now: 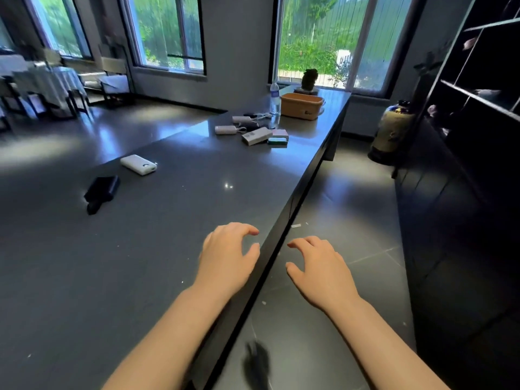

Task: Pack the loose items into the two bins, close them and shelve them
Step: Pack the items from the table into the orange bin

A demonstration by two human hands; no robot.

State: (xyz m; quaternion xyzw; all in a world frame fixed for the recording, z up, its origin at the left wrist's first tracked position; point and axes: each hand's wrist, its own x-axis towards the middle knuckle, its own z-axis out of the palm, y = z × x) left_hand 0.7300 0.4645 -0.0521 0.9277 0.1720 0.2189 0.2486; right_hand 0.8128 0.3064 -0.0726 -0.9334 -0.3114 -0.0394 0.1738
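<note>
Your left hand point(229, 254) loose and holding nothing over the worktop point(157, 249) edge, your right hand point(318, 266) loose over the floor point(351, 209), tan bin point(301, 106) far off

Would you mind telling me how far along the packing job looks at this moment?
Nothing looks packed yet. The white power bank, black case and small boxes lie loose on the table. Only one bin, the tan bin, is in view, with no lid on it. Left hand and right hand hold nothing. Packing, closing and shelving on the shelf unit all remain.
</note>
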